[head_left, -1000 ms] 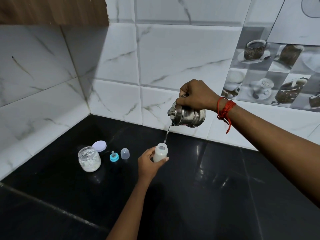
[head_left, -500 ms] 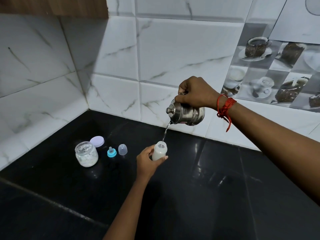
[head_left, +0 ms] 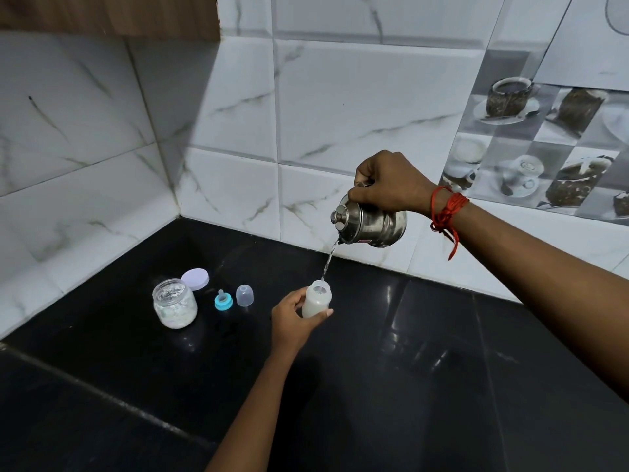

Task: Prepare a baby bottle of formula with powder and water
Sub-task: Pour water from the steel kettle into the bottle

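Pouring — right hand grips one kettle, left hand one bottle.

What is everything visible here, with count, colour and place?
steel pot: 1, silver, tilted above the bottle, pouring
baby bottle: 1, milky white, centre, below the pot
powder jar: 1, clear, white powder, open, counter left
jar lid: 1, lilac, behind the jar
teat ring: 1, blue, right of jar
bottle cap: 1, clear, right of teat ring
counter: 1, black, underneath
wrist thread: 1, red, right wrist
left hand: 1, grips the bottle
right hand: 1, grips the pot
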